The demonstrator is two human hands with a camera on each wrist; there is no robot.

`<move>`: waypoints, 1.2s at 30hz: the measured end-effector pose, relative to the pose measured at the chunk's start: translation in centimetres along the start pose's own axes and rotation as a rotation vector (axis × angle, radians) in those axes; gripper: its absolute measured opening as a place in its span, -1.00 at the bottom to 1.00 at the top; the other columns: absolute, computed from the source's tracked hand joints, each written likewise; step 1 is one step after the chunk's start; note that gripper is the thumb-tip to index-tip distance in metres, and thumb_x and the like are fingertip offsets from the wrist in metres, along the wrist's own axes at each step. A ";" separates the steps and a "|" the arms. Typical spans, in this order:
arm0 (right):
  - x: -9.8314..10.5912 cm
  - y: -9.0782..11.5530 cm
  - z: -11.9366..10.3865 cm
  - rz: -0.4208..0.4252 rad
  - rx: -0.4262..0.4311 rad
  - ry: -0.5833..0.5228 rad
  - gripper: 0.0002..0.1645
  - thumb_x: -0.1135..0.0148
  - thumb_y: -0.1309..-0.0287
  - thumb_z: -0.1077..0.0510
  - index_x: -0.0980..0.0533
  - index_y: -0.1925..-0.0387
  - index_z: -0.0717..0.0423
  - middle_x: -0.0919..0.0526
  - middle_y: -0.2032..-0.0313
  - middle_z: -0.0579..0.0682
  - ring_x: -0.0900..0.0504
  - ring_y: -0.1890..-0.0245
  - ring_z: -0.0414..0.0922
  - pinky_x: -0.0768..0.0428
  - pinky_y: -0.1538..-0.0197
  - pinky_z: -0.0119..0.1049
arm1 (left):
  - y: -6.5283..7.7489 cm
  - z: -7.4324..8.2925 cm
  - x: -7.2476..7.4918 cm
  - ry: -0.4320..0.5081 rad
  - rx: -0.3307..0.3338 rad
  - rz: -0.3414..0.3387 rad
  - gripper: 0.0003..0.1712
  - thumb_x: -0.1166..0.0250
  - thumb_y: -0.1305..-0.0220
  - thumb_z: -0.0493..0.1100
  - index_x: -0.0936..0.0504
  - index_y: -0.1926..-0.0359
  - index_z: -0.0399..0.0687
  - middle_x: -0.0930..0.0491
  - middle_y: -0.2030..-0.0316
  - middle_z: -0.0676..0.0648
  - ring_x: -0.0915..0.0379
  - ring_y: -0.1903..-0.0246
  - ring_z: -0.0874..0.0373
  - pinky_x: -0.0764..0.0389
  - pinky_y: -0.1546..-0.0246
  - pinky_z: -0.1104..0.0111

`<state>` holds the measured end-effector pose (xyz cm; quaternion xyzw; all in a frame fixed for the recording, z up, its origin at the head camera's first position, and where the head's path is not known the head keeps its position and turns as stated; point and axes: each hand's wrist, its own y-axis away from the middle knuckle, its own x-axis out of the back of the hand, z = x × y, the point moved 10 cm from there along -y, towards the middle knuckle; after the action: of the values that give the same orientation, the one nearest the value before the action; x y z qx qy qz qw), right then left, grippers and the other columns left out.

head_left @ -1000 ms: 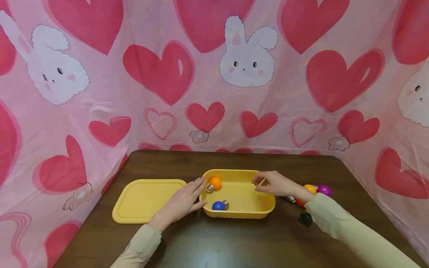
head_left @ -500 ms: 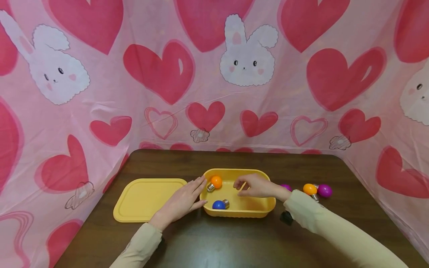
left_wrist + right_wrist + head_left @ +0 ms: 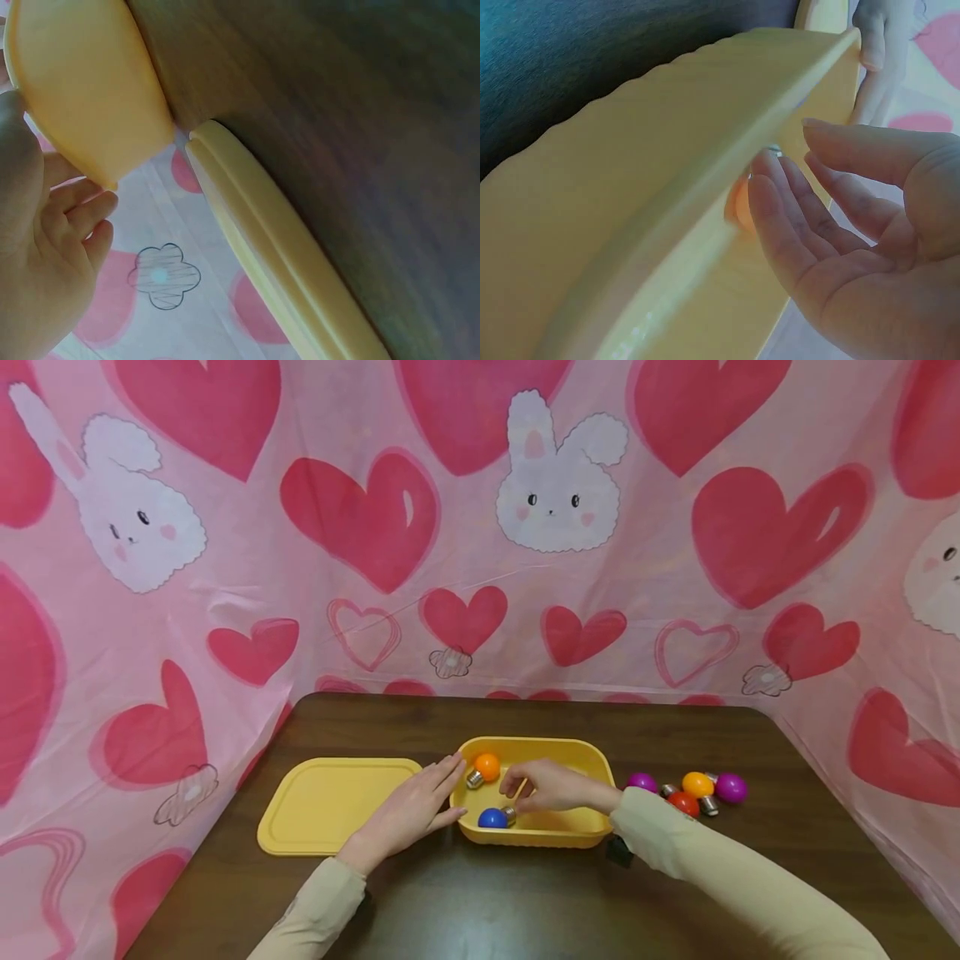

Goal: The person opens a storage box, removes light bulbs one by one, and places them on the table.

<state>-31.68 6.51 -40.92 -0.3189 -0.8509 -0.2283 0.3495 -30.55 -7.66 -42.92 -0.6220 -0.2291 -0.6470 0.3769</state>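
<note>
A yellow plastic container stands mid-table with an orange light bulb at its far left and a blue light bulb at its near left. My left hand rests on the container's left rim with its fingers straight. Inside the container, my right hand hovers by the blue bulb's metal base, thumb and fingers loosely bent. The right wrist view shows a gap between thumb and fingers of the right hand, with nothing held. Behind those fingers, an orange bulb is partly hidden.
A flat yellow lid lies left of the container. To the right, several loose bulbs sit on the brown table: a purple bulb, a red bulb, a yellow-orange bulb and another purple bulb.
My right hand has moved left inside the container, from its right end toward the blue bulb. The bulbs on the right are now less covered. My left hand has stayed on the rim.
</note>
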 end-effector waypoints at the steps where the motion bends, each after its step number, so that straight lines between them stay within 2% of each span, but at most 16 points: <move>1: -0.1 -0.1 0.0 -0.002 -0.004 -0.009 -0.69 -0.34 -0.17 0.31 -0.58 0.02 0.23 -0.70 0.07 0.14 -0.66 0.13 -0.09 -0.72 -0.06 -0.22 | 0.0 0.0 0.0 -0.004 -0.001 0.003 -0.13 -0.09 -0.38 0.31 -0.14 -0.53 0.00 -0.14 -0.54 -0.03 -0.20 -0.48 0.01 -0.36 -0.42 0.08; 8: -1.0 -0.9 -0.6 -0.031 0.002 -0.030 -0.66 -0.34 -0.15 0.35 -0.58 0.01 0.22 -0.70 0.06 0.11 -0.68 0.11 -0.06 -0.71 -0.07 -0.29 | -0.1 0.0 0.1 -0.002 0.004 -0.003 -0.13 -0.09 -0.38 0.31 -0.14 -0.53 -0.01 -0.14 -0.54 -0.03 -0.21 -0.47 0.01 -0.37 -0.42 0.08; 12: -1.4 -1.2 -1.0 -0.044 0.023 -0.007 -0.63 -0.36 -0.10 0.37 -0.57 0.01 0.26 -0.70 0.08 0.14 -0.66 0.11 -0.04 -0.70 -0.11 -0.22 | -0.1 0.1 0.1 0.002 0.004 -0.009 -0.13 -0.07 -0.39 0.33 -0.13 -0.53 0.00 -0.12 -0.54 -0.03 -0.20 -0.48 0.01 -0.36 -0.43 0.08; 17: -1.5 -1.6 -1.2 -0.038 0.031 0.031 -0.62 -0.40 -0.06 0.38 -0.58 0.04 0.21 -0.70 0.14 0.06 -0.64 0.15 -0.04 -0.69 -0.12 -0.19 | -0.1 0.1 0.1 0.004 0.001 -0.010 -0.13 -0.07 -0.39 0.33 -0.14 -0.53 -0.01 -0.12 -0.55 -0.03 -0.20 -0.48 0.01 -0.36 -0.43 0.08; 22: -1.7 -2.2 -1.4 -0.030 0.045 0.127 -0.65 -0.42 -0.03 0.36 -0.61 0.11 0.12 -0.71 0.18 -0.03 -0.63 0.16 -0.10 -0.66 -0.08 -0.29 | -0.1 0.1 0.0 -0.008 -0.002 -0.013 -0.12 -0.02 -0.40 0.35 -0.12 -0.54 -0.01 -0.11 -0.55 -0.04 -0.20 -0.48 0.01 -0.35 -0.43 0.09; 27: -2.0 -2.8 -1.8 -0.028 0.069 0.199 -0.67 -0.47 -0.02 0.30 -0.61 0.13 0.11 -0.71 0.23 -0.05 -0.60 0.23 -0.13 -0.60 0.02 -0.43 | 0.0 0.2 0.1 -0.031 -0.016 0.000 -0.12 0.00 -0.41 0.35 -0.13 -0.53 -0.03 -0.13 -0.54 -0.06 -0.22 -0.47 0.01 -0.36 -0.42 0.11; 36: -2.7 -3.2 -1.3 -0.052 0.010 0.178 -0.65 -0.48 -0.05 0.21 -0.60 0.09 0.02 -0.68 0.27 -0.15 -0.53 0.33 -0.25 -0.58 0.06 -0.52 | 0.1 0.2 0.1 -0.025 -0.012 0.003 -0.13 -0.04 -0.40 0.33 -0.14 -0.53 -0.02 -0.14 -0.54 -0.05 -0.23 -0.46 0.00 -0.39 -0.40 0.10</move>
<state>-31.79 2.49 -42.62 -0.2732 -0.8257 -0.2604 0.4192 -30.39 -7.60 -42.80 -0.6326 -0.2290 -0.6400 0.3711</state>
